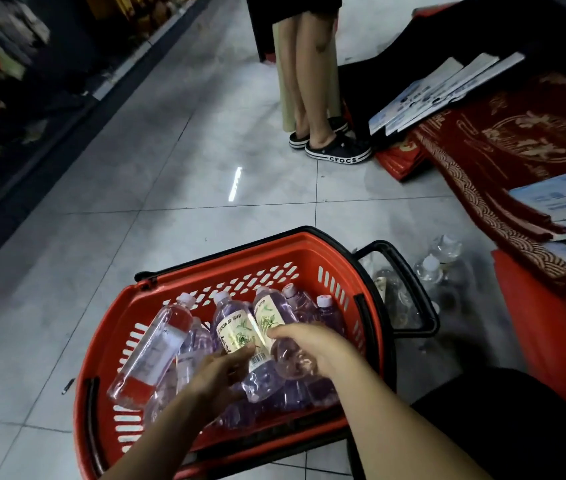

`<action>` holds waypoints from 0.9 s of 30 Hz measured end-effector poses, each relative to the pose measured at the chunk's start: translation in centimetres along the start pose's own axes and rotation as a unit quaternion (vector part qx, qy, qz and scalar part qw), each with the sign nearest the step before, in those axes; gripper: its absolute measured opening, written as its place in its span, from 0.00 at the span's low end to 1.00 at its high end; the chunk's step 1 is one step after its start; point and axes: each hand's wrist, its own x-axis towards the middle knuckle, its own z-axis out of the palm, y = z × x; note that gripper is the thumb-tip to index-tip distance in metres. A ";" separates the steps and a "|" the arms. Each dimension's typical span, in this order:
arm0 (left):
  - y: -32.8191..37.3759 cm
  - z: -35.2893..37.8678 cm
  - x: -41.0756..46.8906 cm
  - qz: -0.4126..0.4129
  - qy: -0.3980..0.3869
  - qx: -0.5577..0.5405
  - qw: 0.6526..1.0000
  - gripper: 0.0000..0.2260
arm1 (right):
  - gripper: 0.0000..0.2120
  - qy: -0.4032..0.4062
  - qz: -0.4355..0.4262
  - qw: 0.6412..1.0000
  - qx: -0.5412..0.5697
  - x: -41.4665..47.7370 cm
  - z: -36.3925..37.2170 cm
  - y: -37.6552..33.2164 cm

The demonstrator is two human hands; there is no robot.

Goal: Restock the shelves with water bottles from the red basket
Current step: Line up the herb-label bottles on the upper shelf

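Grey glossy floor tiles (170,174) fill most of the view, with blurred shelves (14,64) running along the left edge and red patterned mats (517,140) piled on the right, flat white-and-blue packs (441,88) lying on top of them. Low in the centre the red basket (240,251) sits on the floor, its black handle (409,271) folded out to the right. Another person's bare legs (309,81) stand at the top of the view in black clogs (337,152). The basket holds a heap of clear water bottles lying on their sides, caps mostly pointing away; the leftmost bottle (156,348) leans against the basket's left wall. A few more clear bottles (430,271) stand upright on the floor just right of the basket, partly behind the handle. Both forearms reach into the basket from below. The left hand (219,372) grips a floral-labelled bottle (236,327), thumb pressed on its label near the barcode. The right hand (309,348) has its fingers curled round the base end of a second labelled bottle (267,317), which lies just beside the first, the two touching. A small dark object (67,386), too small to identify, lies on the tiles left of the basket.
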 end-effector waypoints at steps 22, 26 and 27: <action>20.1 26.1 -28.5 0.437 -0.426 0.070 0.789 0.29 | 0.34 0.231 -0.447 0.842 0.194 -40.2 -14.6 1.3; 20.8 34.1 -35.7 0.451 -0.528 0.062 0.716 0.34 | 0.35 0.356 -0.539 0.746 0.161 -51.8 -14.5 2.3; 20.7 36.0 -37.6 0.450 -0.550 0.063 0.701 0.35 | 0.34 0.396 -0.548 0.720 0.154 -54.4 -14.4 3.0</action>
